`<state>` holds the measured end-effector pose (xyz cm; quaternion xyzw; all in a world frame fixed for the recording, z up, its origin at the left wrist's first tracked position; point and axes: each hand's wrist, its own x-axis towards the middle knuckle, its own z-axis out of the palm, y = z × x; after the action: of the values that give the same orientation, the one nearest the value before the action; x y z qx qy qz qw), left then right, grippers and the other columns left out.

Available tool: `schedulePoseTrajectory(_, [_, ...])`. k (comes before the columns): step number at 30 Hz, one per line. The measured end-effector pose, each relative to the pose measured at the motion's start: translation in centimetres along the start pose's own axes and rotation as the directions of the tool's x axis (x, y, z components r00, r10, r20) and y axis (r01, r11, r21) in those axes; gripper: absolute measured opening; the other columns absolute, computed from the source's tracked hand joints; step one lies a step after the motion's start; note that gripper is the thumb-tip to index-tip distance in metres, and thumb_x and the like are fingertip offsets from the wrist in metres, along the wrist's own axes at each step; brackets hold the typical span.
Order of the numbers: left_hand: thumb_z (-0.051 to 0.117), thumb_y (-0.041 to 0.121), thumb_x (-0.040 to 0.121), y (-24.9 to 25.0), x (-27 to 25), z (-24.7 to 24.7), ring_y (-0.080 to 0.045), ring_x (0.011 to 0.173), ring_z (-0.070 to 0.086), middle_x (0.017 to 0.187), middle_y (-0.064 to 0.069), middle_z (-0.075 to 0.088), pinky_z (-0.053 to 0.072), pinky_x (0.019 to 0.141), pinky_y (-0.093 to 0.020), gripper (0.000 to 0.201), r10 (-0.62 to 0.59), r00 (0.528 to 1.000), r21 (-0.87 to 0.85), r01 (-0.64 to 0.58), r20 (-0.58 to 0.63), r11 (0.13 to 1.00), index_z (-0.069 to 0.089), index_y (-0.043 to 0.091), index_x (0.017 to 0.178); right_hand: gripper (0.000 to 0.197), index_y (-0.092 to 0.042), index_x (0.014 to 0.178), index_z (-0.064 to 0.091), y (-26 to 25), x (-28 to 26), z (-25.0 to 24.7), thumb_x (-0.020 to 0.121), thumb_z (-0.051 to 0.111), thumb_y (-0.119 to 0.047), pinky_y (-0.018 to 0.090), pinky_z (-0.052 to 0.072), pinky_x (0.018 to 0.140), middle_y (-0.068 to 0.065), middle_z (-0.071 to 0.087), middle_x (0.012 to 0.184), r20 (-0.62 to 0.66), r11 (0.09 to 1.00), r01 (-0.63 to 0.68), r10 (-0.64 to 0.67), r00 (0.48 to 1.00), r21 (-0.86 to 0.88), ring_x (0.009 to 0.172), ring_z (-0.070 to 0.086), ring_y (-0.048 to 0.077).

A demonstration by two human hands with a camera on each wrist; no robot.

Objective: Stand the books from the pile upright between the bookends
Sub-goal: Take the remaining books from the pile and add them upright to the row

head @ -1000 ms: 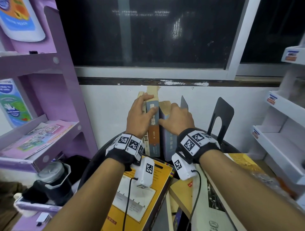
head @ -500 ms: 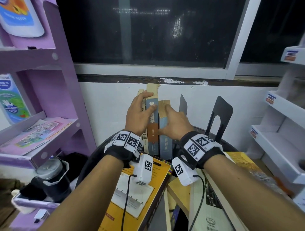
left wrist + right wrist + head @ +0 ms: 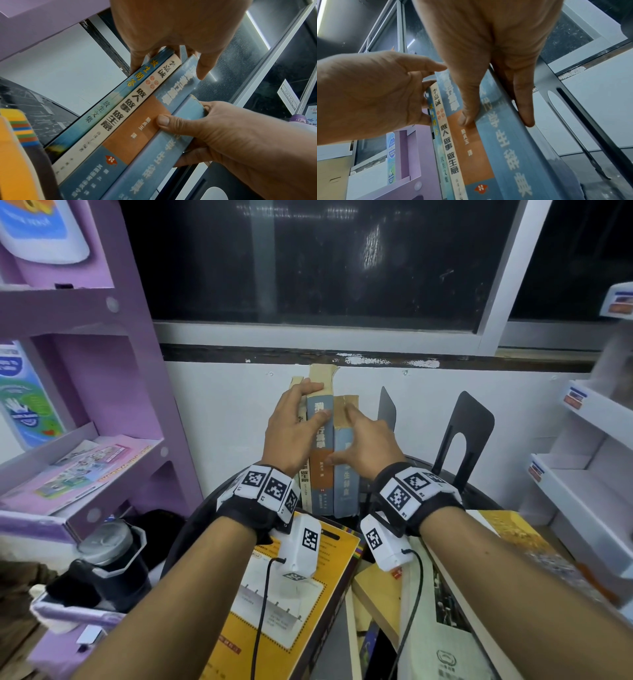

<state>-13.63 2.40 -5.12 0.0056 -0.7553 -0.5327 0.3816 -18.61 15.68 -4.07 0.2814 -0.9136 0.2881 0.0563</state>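
Note:
Several books stand upright in a row against the wall: a thin blue one (image 3: 96,108), a cream spine (image 3: 304,484), a blue-and-orange spine (image 3: 320,484) and a light blue book (image 3: 347,487) on the right. My left hand (image 3: 294,433) wraps the left side of the row, thumb lying on the blue-and-orange spine. My right hand (image 3: 370,446) pinches the light blue book (image 3: 513,155), thumb at its spine edge, fingers on its right face. One black bookend (image 3: 387,412) stands just right of that hand, another (image 3: 469,433) further right. The pile lies in front: a yellow book (image 3: 291,628) and a white book (image 3: 445,645).
The round black table (image 3: 191,529) sits between a purple shelf unit (image 3: 102,405) on the left and a white shelf unit (image 3: 582,474) on the right. A dark flask (image 3: 113,566) stands low at the left. A white wall and window are close behind the books.
My right hand's fingers have come off the top of the light blue book and now lie along its right side. The left hand stays on the row.

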Motion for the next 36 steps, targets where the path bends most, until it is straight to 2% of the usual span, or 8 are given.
schedulePoseTrajectory(5, [0.061,0.036,0.078,0.0,0.1,-0.1,-0.008,0.128,0.047,0.129,0.025,0.044,0.043,0.105,-0.045,0.036,-0.009,1.0,0.001,0.009,0.014,1.0,0.057,0.041,0.114,0.094,-0.023,0.141,0.034,0.2,0.6,0.3,0.065,0.088,-0.038,0.043,0.051,0.093,0.013,0.057,0.13,0.0,1.0,0.014,-0.014,1.0,-0.002,0.112,0.058,0.034])
schedulePoseTrajectory(10, [0.061,0.037,0.078,-0.1,0.1,-0.2,-0.008,0.126,0.048,0.127,0.027,0.045,0.045,0.103,-0.045,0.037,-0.008,1.0,-0.003,0.008,0.013,1.0,0.057,0.04,0.114,0.094,-0.025,0.136,0.033,0.1,1.0,0.0,0.062,0.089,-0.036,0.045,0.054,0.087,0.013,0.061,0.113,0.06,0.999,0.011,-0.008,0.998,-0.053,0.103,0.061,0.034])
schedulePoseTrajectory(15, [0.061,0.035,0.079,0.0,-0.1,-0.1,-0.008,0.124,0.049,0.124,0.029,0.044,0.046,0.102,-0.045,0.036,0.0,1.0,0.003,0.0,0.013,1.0,0.056,0.041,0.113,0.091,-0.025,0.135,0.033,0.3,1.2,0.0,0.064,0.089,-0.029,0.046,0.055,0.086,0.014,0.062,0.111,0.071,0.998,0.009,-0.004,0.997,-0.06,0.101,0.062,0.034])
schedulePoseTrajectory(19, [0.06,0.033,0.078,0.3,-0.2,-0.1,-0.006,0.119,0.05,0.118,0.033,0.044,0.047,0.101,-0.044,0.039,-0.005,1.0,0.009,0.005,0.009,1.0,0.056,0.034,0.117,0.09,-0.025,0.135,0.033,0.3,1.0,0.1,0.064,0.089,-0.027,0.047,0.054,0.087,0.014,0.061,0.112,0.057,0.999,0.001,0.002,0.998,-0.047,0.103,0.061,0.035])
schedulePoseTrajectory(26, [0.06,0.033,0.079,0.5,-0.3,-0.2,-0.007,0.125,0.047,0.13,0.021,0.043,0.044,0.104,-0.043,0.042,-0.009,1.0,0.028,0.008,0.019,1.0,0.056,0.032,0.121,0.088,-0.025,0.135,0.032,0.2,0.7,0.1,0.066,0.088,-0.026,0.046,0.054,0.085,0.014,0.06,0.11,0.05,0.998,-0.005,0.008,0.999,-0.055,0.101,0.06,0.035])
schedulePoseTrajectory(32, [0.06,0.029,0.079,0.8,-0.3,-0.4,-0.006,0.124,0.046,0.127,0.023,0.043,0.043,0.105,-0.043,0.042,-0.03,0.999,0.022,0.029,0.033,0.999,0.056,0.033,0.12,0.092,-0.023,0.139,0.028,-0.1,0.3,0.1,0.068,0.087,-0.026,0.043,0.054,0.084,0.015,0.059,0.115,0.037,0.998,-0.002,0.004,0.999,-0.056,0.102,0.06,0.035])
schedulePoseTrajectory(36, [0.064,0.017,0.083,1.2,-0.7,-0.6,-0.004,0.124,0.04,0.136,0.011,0.044,0.039,0.109,-0.04,0.046,0.01,0.999,0.137,-0.016,0.044,0.99,0.053,0.029,0.126,0.104,-0.025,0.143,0.017,-0.2,0.2,-0.3,0.066,0.087,-0.023,0.046,0.055,0.085,0.014,0.061,0.114,0.076,0.999,-0.033,0.032,0.997,0.019,0.1,0.063,0.034])
